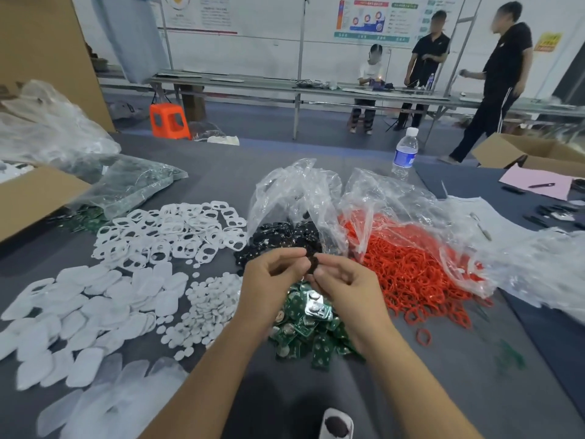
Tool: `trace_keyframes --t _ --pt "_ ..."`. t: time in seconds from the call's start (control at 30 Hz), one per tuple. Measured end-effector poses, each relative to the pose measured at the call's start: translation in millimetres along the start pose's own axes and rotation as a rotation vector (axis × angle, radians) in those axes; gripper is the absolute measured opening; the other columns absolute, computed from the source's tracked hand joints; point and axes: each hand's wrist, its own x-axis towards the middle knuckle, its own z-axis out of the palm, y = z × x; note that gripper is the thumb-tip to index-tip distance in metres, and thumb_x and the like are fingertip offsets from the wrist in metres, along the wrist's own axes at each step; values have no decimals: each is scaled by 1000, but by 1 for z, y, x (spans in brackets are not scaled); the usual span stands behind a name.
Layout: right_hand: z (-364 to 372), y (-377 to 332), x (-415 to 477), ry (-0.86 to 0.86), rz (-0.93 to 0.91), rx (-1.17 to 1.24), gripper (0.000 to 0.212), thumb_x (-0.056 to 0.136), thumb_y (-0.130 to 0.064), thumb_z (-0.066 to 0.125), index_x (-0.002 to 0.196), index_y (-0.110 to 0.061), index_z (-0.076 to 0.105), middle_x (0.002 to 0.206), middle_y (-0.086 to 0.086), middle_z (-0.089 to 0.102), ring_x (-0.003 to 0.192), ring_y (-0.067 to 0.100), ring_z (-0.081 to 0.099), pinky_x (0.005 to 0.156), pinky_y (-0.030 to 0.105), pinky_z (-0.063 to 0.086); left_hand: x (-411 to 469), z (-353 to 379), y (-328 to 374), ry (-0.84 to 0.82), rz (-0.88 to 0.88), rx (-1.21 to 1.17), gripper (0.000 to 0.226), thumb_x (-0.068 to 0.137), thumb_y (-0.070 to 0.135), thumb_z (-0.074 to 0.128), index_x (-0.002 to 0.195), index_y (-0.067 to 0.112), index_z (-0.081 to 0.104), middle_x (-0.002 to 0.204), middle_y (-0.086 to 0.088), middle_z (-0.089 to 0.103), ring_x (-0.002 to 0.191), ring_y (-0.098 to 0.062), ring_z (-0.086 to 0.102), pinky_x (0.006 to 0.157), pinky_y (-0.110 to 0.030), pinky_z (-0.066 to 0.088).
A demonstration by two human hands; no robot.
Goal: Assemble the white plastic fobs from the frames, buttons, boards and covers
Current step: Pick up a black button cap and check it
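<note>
In the head view, the person is holding both hands up over the middle of the grey table (285, 407). The left hand (272, 275) and the right hand (346, 288) are meeting at the fingertips, and both are pinching one small dark piece (311, 264) between curled fingers and thumbs. What the piece is exactly is too blurred to tell.

Right below the hands, a heap of green boards (311, 337) is lying on the table. To the left of it, a pile of small white round buttons (210, 307) is spreading out, and further left the white covers (88, 308) are lying in a broad heap. Behind the buttons, the white frames (171, 232) with their cut-out holes are sitting in a loose pile. Just behind the hands, a heap of black parts (280, 239) is spilling out of a clear plastic bag (297, 191), and to the right a mass of red rings (411, 277) is spilling out of a second bag.

At the bottom edge, near the person, a white fob (337, 424) with a dark oval patch is lying apart from the piles.

A water bottle (405, 153) is standing upright behind the bags. A cardboard box (31, 201) is sitting at the left edge. Across the room, three people are standing or sitting by a long bench.
</note>
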Motion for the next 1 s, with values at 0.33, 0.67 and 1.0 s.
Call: trace_keyframes --t 0.33,0.67,1.0 --pt "-30 -17 -118 -74 -28 206 24 89 -14 67 111 -15 77 107 12 76 97 17 71 85 26 58 -107 11 40 -211 122 -94 32 80 0 82 108 17 79 100 -5 79 94 -14 75 82 -23 58" --pt "-49 -13 -180 -83 181 627 32 82 -4 65 114 -6 70 102 19 70 82 19 72 76 29 61 -164 17 41 -263 307 70 51 80 18 84 123 39 67 113 6 76 105 -13 72 93 -21 52" --pt "-48 -1 -201 62 73 595 29 82 -5 68 109 -12 76 96 15 73 85 19 72 79 26 59 -175 20 27 -322 265 149 35 89 23 74 120 37 74 119 12 74 110 -16 70 94 -45 58"
